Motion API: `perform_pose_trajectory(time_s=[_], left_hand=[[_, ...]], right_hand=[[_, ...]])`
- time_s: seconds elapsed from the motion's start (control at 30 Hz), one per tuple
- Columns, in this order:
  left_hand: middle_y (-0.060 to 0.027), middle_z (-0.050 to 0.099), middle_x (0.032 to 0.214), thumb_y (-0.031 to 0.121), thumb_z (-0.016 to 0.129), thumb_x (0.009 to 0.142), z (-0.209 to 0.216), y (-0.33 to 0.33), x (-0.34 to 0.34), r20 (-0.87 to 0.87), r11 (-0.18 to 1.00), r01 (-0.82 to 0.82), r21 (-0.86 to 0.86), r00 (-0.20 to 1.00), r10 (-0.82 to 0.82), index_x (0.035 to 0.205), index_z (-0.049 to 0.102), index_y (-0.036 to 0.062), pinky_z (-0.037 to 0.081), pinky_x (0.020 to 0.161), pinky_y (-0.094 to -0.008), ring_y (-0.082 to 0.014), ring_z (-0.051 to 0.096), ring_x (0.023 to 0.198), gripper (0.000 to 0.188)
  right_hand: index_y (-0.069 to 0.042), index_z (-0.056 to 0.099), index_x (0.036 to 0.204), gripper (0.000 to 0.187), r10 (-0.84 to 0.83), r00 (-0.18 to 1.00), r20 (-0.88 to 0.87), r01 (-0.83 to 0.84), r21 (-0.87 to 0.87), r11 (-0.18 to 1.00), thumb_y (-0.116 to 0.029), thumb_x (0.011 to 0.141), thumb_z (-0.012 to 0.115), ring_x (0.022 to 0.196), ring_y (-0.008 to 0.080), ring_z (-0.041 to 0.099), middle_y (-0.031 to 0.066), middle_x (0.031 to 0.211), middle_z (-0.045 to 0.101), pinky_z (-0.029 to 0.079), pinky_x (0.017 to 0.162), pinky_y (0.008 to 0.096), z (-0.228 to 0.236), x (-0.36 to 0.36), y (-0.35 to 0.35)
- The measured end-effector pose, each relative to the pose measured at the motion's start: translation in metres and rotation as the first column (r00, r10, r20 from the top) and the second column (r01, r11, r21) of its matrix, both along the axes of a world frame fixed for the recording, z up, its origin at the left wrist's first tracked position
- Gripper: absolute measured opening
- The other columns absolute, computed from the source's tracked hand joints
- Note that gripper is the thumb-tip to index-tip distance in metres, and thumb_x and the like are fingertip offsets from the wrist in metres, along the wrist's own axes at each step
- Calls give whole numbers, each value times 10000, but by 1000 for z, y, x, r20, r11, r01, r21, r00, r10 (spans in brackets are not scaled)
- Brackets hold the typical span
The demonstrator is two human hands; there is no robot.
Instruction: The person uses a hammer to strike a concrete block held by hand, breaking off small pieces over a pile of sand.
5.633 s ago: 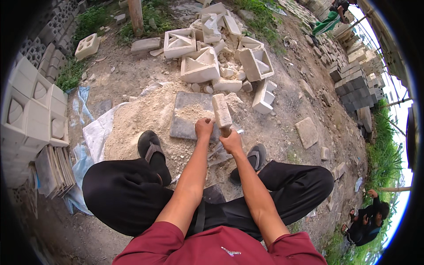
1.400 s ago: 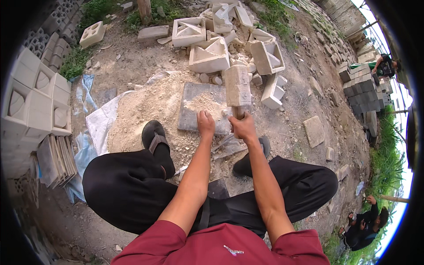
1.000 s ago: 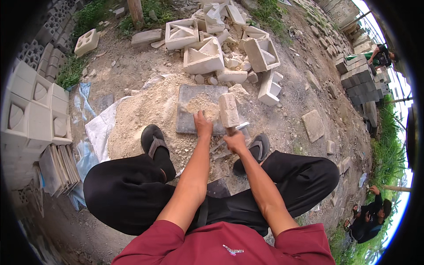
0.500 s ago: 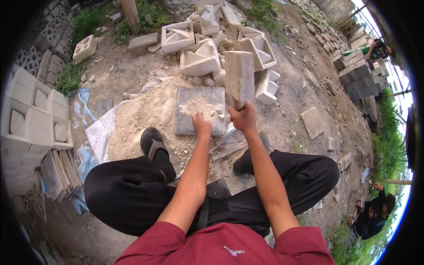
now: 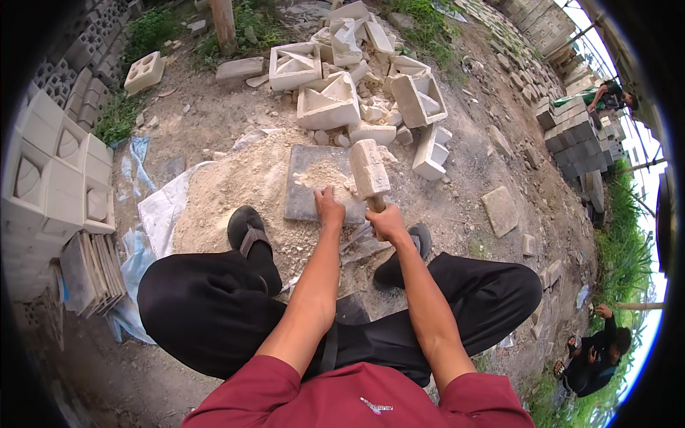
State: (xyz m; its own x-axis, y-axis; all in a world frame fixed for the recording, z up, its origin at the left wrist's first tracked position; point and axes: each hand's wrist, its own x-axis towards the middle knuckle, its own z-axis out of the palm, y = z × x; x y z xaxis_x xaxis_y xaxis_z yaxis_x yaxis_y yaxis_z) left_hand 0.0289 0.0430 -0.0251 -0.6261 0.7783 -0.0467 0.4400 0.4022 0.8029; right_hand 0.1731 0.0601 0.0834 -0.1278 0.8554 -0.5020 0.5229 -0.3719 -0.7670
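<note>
My right hand (image 5: 387, 222) is wrapped round the short handle of a worn, dusty, block-headed wooden mallet (image 5: 369, 169). The mallet's head hangs over the right side of a square grey slab (image 5: 301, 162) on the ground. On that slab lies a heap of crushed pale stone (image 5: 322, 175). My left hand (image 5: 329, 207) rests at the near side of the heap, its fingers reaching to the crumbs and a little apart, with nothing visible in them. The mallet hides part of the slab's right side.
Broken pale blocks (image 5: 328, 101) are piled beyond the slab. Pale grit (image 5: 228, 200) spreads to its left beside a white sheet (image 5: 165, 214). Patterned blocks (image 5: 53, 171) and thin tiles (image 5: 93, 274) stand at far left. Stacked grey blocks (image 5: 578, 135) and two other people are at right.
The mallet has come down from a raised position to low over the slab's right side. My left hand stays by the heap. The view has shifted slightly.
</note>
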Motion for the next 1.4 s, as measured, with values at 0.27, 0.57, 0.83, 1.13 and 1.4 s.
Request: perform_pose_trajectory(time_s=[0.27,0.57,0.83,1.13,1.4], left_hand=[[-208,459,1216,16,622,742,3,-4,3,42,999,44,6,998,-45,1207,565,3,381,1011,-407,-378,466,1157,468],[-224,470,1187,-24,571,713,7,4,4,43,998,39,53,998,-41,1172,581,-4,388,1000,-411,-384,468,1146,460],[-224,468,1186,-36,562,704,-6,-9,-8,-3,999,25,46,1000,-25,1179,576,-1,390,993,-414,-388,469,1140,476],[-225,461,1198,-20,598,727,5,-5,-4,39,999,35,41,999,-37,1181,566,6,394,987,-412,-385,466,1149,457],[-220,471,1148,-20,588,719,-11,-6,-2,-19,995,-13,101,1000,15,1161,580,4,398,972,-419,-382,484,1106,443]], right_hand=[[50,592,742,127,-35,974,-224,177,653,736,-73,740,619,487,176,609,107,599,617,473,452,305,14,-30,18],[80,670,895,447,6,945,326,-48,120,992,-298,663,729,830,371,682,262,808,676,538,740,407,-65,1,-4],[28,562,638,175,-42,916,-398,201,366,909,-106,728,630,442,161,576,71,502,555,455,441,314,71,-52,22],[66,663,817,365,-14,986,168,0,86,996,-265,677,727,671,311,671,221,702,655,526,625,394,-86,3,-26],[80,644,731,373,-49,998,26,47,72,996,-283,678,704,534,246,658,155,579,636,531,555,357,-5,-15,4]])
